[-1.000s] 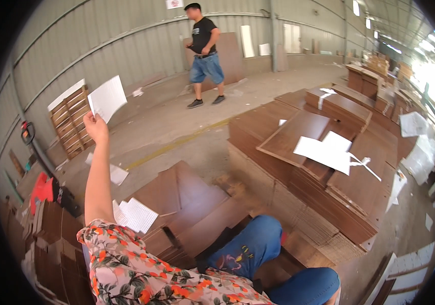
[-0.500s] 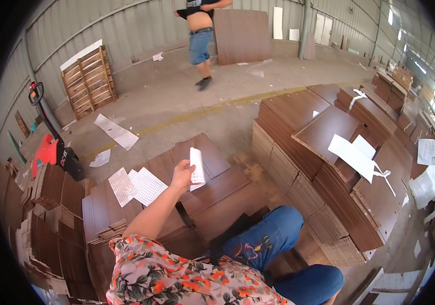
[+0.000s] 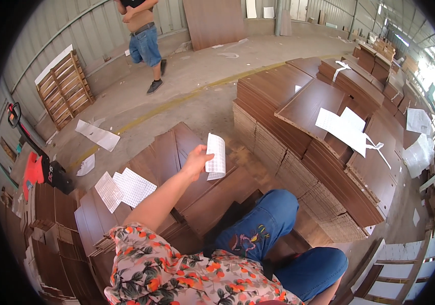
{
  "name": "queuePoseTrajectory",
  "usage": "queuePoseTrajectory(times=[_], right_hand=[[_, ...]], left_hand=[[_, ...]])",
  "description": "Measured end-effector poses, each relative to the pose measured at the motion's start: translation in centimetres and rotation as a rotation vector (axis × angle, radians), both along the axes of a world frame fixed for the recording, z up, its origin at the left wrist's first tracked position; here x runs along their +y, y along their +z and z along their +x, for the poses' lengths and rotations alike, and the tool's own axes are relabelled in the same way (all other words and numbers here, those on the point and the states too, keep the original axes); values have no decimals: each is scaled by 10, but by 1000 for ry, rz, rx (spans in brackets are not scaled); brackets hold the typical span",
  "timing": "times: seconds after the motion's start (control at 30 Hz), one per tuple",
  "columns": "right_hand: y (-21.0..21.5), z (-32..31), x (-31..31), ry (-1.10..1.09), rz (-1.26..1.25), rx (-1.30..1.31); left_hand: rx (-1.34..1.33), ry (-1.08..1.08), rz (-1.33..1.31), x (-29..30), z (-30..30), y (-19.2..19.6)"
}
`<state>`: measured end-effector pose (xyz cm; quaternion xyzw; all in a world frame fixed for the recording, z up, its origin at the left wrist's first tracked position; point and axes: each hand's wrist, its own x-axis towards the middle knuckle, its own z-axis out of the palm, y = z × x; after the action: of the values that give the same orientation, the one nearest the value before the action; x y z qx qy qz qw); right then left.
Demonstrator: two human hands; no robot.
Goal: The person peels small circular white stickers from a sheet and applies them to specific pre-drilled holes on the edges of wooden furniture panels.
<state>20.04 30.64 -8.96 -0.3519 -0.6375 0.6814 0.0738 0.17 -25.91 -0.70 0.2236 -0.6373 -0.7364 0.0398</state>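
Observation:
My left hand (image 3: 197,161) is closed on a folded white sheet of small round stickers (image 3: 217,156), held up above the brown boards. Beneath it lies a low stack of dark brown wood-grain boards (image 3: 210,206) in front of my knees. Left of my forearm, two more sheets rest on the boards: a white dotted sheet (image 3: 137,187) and a more beige dotted sheet (image 3: 108,191), partly overlapping. My right hand is out of view; only a bit of skin shows at the lower edge beside my knee.
Tall board stacks (image 3: 288,145) stand on the right, with white papers (image 3: 347,127) on top. At left are a red and black pallet truck (image 3: 34,175) and a leaning wooden pallet (image 3: 65,91). A person (image 3: 143,43) walks beyond the yellow floor line. Paper scraps (image 3: 97,134) litter the floor.
My view has turned right, so surroundings sit further left. My left hand has moved right with the sticker sheet, which now faces me more. The other person has walked left and lowered their shirt somewhat.

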Motion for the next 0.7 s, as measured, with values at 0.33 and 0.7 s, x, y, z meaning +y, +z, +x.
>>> queuePoseTrajectory(times=[0.33,0.7], right_hand=[[-7,7,0,-1,13,17],[-11,13,5,-57,32,24]], left_hand=[[460,518,-342,-70,-162,49],[113,-1023,-713,85,-62,-53]])
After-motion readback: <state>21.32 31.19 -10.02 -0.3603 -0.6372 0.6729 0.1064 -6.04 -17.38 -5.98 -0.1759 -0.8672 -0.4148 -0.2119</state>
